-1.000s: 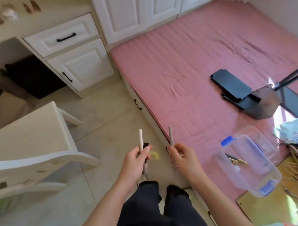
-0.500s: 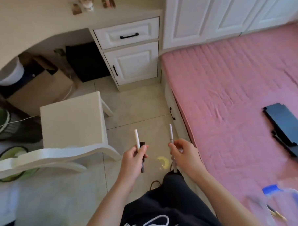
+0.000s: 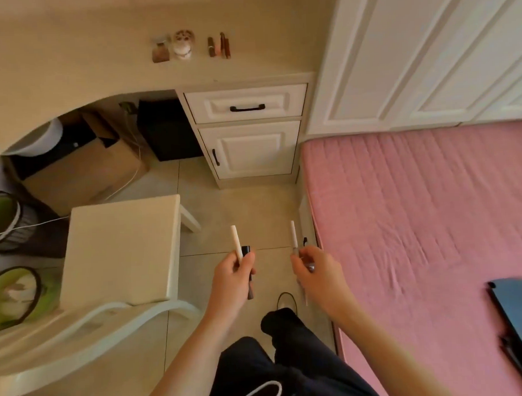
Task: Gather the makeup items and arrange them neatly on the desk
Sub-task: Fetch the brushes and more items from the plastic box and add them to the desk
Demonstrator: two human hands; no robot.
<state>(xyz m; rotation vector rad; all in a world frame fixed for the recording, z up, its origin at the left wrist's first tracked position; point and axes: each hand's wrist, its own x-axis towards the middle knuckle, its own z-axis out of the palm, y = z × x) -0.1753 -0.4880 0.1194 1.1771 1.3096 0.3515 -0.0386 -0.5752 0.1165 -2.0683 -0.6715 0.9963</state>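
Swung further toward the desk since the earlier frames, the view now takes in much more of the cream curved tabletop (image 3: 68,65), and the pink quilted bed (image 3: 418,206) is left at the right. A cream wooden chair (image 3: 118,249) is stood between the person and the desk.

Part of the task can be judged done. A small row of makeup items (image 3: 187,47), a jar, a little bottle and brownish tubes, is already set near the tabletop's front edge.

The rest is in transit. The left hand (image 3: 231,277) is held over the floor, its fingers curled round a slim white stick (image 3: 235,242) and a black-capped tube (image 3: 248,270). The right hand (image 3: 314,273) is likewise clenched round a slim white pencil (image 3: 293,236), along with something silvery that cannot be made out. These are yet to be carried across and laid beside the row. Whether more items remain elsewhere cannot be told.
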